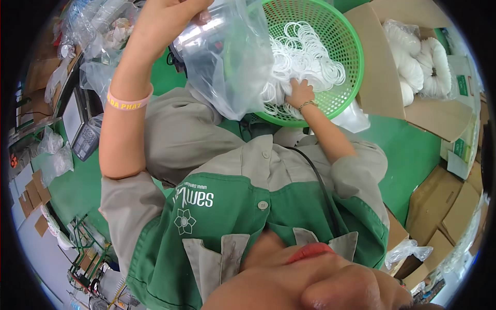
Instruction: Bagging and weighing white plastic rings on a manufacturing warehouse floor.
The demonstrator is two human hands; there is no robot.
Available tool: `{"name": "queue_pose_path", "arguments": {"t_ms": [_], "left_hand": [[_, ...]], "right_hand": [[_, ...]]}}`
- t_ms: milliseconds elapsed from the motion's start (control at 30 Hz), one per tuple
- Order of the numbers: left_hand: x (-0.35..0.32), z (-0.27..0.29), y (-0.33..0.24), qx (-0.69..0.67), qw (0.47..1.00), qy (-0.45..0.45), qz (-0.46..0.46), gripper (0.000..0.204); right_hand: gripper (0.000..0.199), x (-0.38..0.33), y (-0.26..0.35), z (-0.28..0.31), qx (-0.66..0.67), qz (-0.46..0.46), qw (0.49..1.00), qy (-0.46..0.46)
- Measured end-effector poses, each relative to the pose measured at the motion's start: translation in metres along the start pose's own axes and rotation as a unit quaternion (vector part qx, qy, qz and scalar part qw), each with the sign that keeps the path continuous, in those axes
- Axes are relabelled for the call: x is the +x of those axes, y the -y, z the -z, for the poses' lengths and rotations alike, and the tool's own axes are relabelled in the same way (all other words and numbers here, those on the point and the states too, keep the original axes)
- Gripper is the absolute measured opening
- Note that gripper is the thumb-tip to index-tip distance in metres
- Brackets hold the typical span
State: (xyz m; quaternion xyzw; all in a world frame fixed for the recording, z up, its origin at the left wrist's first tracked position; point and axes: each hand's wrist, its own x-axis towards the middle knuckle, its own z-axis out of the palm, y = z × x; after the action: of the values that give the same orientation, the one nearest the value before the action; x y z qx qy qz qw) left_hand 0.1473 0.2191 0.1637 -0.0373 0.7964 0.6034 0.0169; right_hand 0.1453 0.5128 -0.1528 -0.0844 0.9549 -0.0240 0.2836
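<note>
My left hand [168, 18] is raised at the top of the view and grips the mouth of a clear plastic bag [227, 62] that hangs down in front of my lap. My right hand [299, 93] reaches into a round green perforated basket [347, 36] and is closed on a bunch of thin white rings [305, 49] piled inside. The bag's lower part overlaps the basket's left edge and hides some rings. A pink band sits on my left wrist, a thin bracelet on my right.
An open cardboard box [382, 77] with bagged stacks of white rings [418, 62] stands to the right. More flat cartons [444, 206] lie at the lower right. A calculator [85, 139] and clear bags [54, 160] sit at the left on the green floor.
</note>
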Motion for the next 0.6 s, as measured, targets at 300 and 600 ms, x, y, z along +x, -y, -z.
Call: {"name": "queue_pose_path", "arguments": {"t_ms": [300,600], "left_hand": [[0.012,-0.021,-0.017,0.05,0.999,-0.021,0.008,0.061],[0.052,-0.04,0.002,0.1,0.993,0.046,-0.043,0.063]], "right_hand": [[0.063,0.012,-0.072,0.079,0.178,0.026,0.981,-0.072],[0.051,-0.085,-0.035,0.217,0.781,0.196,0.593,-0.015]]}}
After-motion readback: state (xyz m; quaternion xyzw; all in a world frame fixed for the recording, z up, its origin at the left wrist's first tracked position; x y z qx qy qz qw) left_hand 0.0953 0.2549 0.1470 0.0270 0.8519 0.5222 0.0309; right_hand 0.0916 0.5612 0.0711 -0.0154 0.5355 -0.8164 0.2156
